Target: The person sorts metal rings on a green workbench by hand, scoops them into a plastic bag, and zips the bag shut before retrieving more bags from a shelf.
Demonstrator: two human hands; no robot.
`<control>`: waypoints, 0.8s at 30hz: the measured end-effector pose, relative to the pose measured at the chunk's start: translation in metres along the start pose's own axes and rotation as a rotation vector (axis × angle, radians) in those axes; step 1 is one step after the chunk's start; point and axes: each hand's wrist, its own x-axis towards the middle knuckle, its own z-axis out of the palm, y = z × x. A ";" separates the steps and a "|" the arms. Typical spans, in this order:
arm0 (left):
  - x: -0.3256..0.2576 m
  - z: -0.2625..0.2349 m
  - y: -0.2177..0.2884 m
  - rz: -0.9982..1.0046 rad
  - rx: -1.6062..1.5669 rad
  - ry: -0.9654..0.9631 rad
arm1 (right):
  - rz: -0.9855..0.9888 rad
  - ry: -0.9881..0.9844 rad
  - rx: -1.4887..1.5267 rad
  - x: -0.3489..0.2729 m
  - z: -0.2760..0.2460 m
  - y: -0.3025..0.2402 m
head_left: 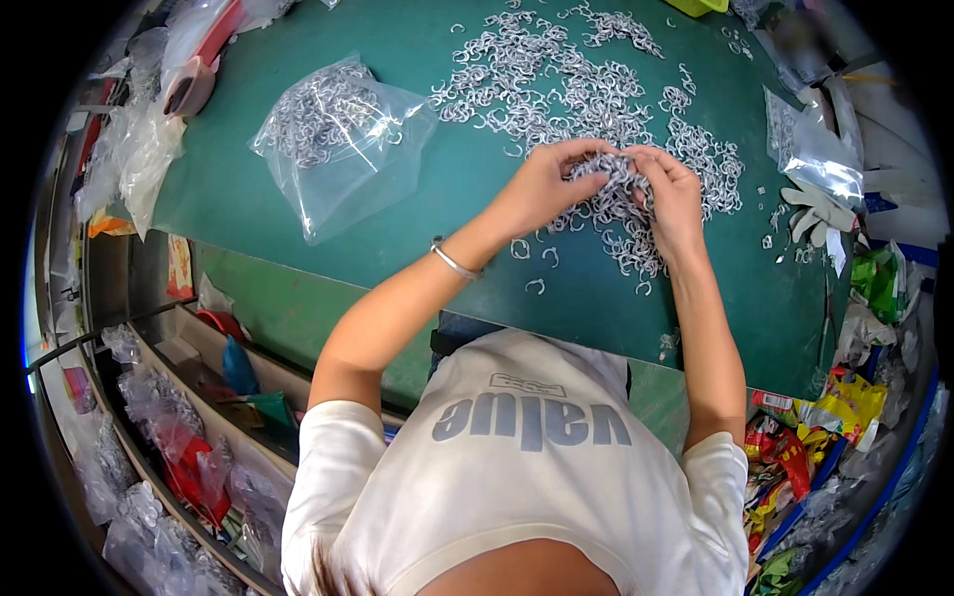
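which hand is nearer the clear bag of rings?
Left. The left hand is at the ring clump, just right of the bag; the right hand is farther right, beyond the left.

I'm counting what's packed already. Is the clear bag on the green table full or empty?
Partly full: the clear bag lies flat, with small metal rings heaped in its upper part, its lower part flat.
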 end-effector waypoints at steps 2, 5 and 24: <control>0.000 -0.001 -0.006 -0.089 -0.370 0.026 | 0.123 0.050 0.322 0.002 0.012 -0.006; -0.012 -0.010 0.003 -0.228 -0.659 0.115 | 0.354 -0.072 0.738 0.007 0.018 0.001; -0.123 -0.097 0.012 -0.098 -1.098 0.857 | 0.903 -0.641 0.999 0.040 0.199 0.046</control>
